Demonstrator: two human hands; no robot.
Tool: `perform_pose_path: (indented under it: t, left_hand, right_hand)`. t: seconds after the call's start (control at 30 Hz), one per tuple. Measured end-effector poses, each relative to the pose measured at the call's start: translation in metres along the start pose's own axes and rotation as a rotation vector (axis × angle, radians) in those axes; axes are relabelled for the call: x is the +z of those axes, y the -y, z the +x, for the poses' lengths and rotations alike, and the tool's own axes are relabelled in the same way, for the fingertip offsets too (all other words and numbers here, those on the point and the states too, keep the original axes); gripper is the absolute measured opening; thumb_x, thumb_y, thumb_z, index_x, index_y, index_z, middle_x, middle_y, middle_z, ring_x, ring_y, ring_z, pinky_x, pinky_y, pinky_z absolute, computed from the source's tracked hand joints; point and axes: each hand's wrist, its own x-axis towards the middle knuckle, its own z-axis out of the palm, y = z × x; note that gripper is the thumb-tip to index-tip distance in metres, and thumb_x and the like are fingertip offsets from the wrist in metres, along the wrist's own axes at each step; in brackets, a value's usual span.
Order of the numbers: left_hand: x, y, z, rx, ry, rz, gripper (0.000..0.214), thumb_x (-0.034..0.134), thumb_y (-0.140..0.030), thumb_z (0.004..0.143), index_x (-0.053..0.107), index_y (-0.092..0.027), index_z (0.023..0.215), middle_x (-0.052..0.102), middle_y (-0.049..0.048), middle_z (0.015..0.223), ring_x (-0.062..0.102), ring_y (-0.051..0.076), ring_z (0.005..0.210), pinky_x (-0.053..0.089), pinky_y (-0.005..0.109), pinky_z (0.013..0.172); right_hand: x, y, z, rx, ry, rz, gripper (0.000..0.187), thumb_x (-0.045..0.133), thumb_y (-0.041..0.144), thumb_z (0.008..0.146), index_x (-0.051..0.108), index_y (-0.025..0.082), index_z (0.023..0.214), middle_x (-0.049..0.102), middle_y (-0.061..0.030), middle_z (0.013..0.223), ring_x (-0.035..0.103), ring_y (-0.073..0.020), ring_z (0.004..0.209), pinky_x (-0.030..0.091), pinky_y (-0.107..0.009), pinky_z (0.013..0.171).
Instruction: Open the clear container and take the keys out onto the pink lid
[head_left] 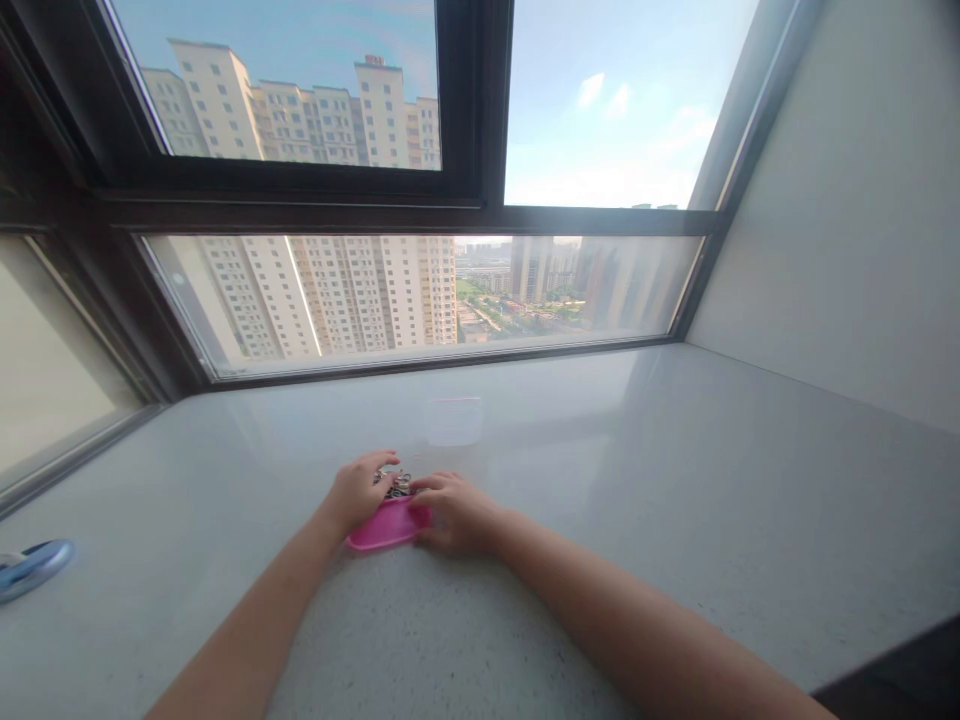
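A shallow pink tray or lid [386, 527] lies tilted on the pale countertop between my hands. My right hand [454, 515] grips its right end, thumb at the near edge and fingers over the far side. Just beyond the tray is a small heap of shiny metal pieces [401, 485], too small to name for certain. Curved around the left of that heap, my left hand [362, 492] has its thumb and fingers apart. Its palm side is hidden, so anything under it cannot be seen. A clear plastic box [454, 422] stands farther back.
The speckled white countertop [637, 480] runs back to a dark window frame [450, 360]. A blue ring-shaped object [37, 568] lies at the left edge. On the right rises a white wall [847, 230]. Tall buildings show through the glass.
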Motion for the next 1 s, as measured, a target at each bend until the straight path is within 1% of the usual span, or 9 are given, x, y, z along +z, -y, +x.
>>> perform_pose_path:
  t: [0.23,0.33,0.4,0.5,0.57,0.63,0.73,0.87,1.0]
  left_hand:
    - [-0.004,0.001,-0.006,-0.062,-0.188,0.041,0.033,0.045,-0.033,0.078,0.062,-0.016,0.101,0.063,0.0049,0.109,0.055,0.019,0.105,0.04,0.031,0.096]
    - [-0.009,0.004,-0.011,-0.054,-0.301,0.052,0.031,0.046,-0.031,0.079,0.061,-0.015,0.101,0.063,0.0058,0.108,0.056,0.019,0.104,0.041,0.031,0.095]
    - [-0.01,0.003,-0.015,-0.016,-0.362,0.075,0.031,0.045,-0.031,0.08,0.061,-0.014,0.1,0.063,0.0069,0.107,0.056,0.019,0.103,0.041,0.032,0.094]
    - [-0.001,-0.01,-0.019,0.096,-0.322,0.142,0.03,0.044,-0.032,0.083,0.062,-0.014,0.098,0.063,0.0075,0.107,0.055,0.019,0.104,0.04,0.031,0.096]
    - [0.013,-0.026,-0.018,0.197,-0.19,0.215,0.033,0.041,-0.034,0.085,0.062,-0.015,0.103,0.06,0.0076,0.113,0.051,0.019,0.11,0.036,0.033,0.1]
    - [0.031,-0.044,-0.013,0.258,-0.041,0.282,0.044,0.037,-0.04,0.087,0.054,-0.015,0.119,0.051,0.0081,0.127,0.044,0.02,0.12,0.031,0.035,0.104]
    - [0.053,-0.063,-0.004,0.201,0.158,0.343,0.068,0.027,-0.056,0.086,0.038,-0.01,0.134,0.033,0.013,0.141,0.034,0.025,0.128,0.029,0.038,0.104]
    - [0.061,-0.063,0.003,0.125,0.246,0.425,0.076,0.015,-0.061,0.086,0.031,-0.008,0.138,0.027,0.0138,0.143,0.027,0.025,0.132,0.024,0.04,0.106]
    - [0.053,-0.054,-0.001,0.043,0.226,0.504,0.077,0.015,-0.063,0.085,0.03,-0.009,0.138,0.027,0.0129,0.143,0.025,0.026,0.132,0.022,0.044,0.105]
  right_hand:
    - [0.031,0.008,0.045,0.014,-0.009,-0.09,0.027,0.053,0.034,0.079,0.059,0.021,0.102,0.058,-0.0041,0.112,0.054,-0.0208,0.096,0.041,-0.033,0.083]
    - [0.027,0.016,0.054,-0.009,-0.091,-0.11,0.034,0.055,0.036,0.078,0.056,0.023,0.108,0.053,-0.0049,0.119,0.052,-0.0218,0.099,0.04,-0.035,0.084]
    - [0.014,0.013,0.049,-0.021,-0.25,-0.085,0.03,0.053,0.033,0.08,0.055,0.023,0.108,0.053,-0.005,0.12,0.051,-0.0201,0.102,0.037,-0.035,0.089]
    - [-0.013,-0.014,0.03,0.366,-0.823,-0.011,0.029,0.046,0.027,0.083,0.051,0.016,0.109,0.053,-0.0113,0.112,0.049,-0.0197,0.104,0.036,-0.037,0.091]
    - [-0.024,-0.043,0.015,0.591,-1.049,0.036,0.034,0.047,0.027,0.082,0.047,0.013,0.112,0.052,-0.0136,0.11,0.052,-0.0194,0.096,0.042,-0.036,0.085]
    - [-0.027,-0.071,0.002,0.725,-0.998,0.127,0.053,0.058,0.031,0.073,0.043,0.011,0.12,0.05,-0.0168,0.114,0.053,-0.0211,0.094,0.046,-0.034,0.077]
    - [-0.019,-0.096,-0.005,0.874,-0.686,0.279,0.08,0.071,0.034,0.058,0.038,0.008,0.126,0.051,-0.0194,0.116,0.055,-0.024,0.098,0.048,-0.033,0.076]
    - [-0.006,-0.098,0.01,0.829,-0.509,0.194,0.061,0.07,0.031,0.06,0.05,0.013,0.114,0.059,-0.0117,0.106,0.057,-0.0211,0.093,0.046,-0.033,0.082]
    - [0.011,-0.086,0.037,0.757,-0.489,0.108,0.066,0.069,0.03,0.06,0.046,0.009,0.118,0.057,-0.0146,0.108,0.055,-0.0217,0.098,0.043,-0.033,0.087]
